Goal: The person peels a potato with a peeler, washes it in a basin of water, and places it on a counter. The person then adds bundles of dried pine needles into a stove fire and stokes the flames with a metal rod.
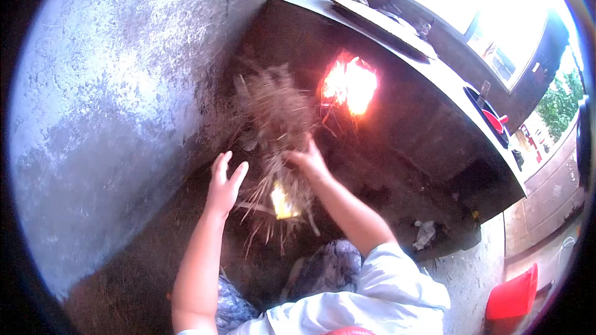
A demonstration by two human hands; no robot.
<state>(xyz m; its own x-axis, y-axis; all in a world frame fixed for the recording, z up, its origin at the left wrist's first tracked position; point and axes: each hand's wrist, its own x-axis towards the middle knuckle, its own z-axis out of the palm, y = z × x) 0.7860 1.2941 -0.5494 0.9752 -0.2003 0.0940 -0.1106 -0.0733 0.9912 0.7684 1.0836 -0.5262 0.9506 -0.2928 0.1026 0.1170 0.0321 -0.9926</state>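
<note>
A bundle of dry straw (276,111), smeared by motion, is in front of the stove in the middle of the view. My right hand (308,161) grips its right side around the middle, with part of the fingers hidden by the stalks. At the bundle's lower end a small yellow flame (282,203) burns among loose stalks. My left hand (225,185) is just left of the straw, fingers spread, holding nothing. Bright fire (351,87) glows in the opening of the dark stove front (410,130), to the right of the bundle.
A large round lid (382,22) lies on the stove top. Farther right, a dark pan (487,115) holds a red utensil (495,121). A rough grey wall (112,118) rises on the left. A red container (512,294) stands at lower right, and crumpled white scrap (424,234) lies near the stove base.
</note>
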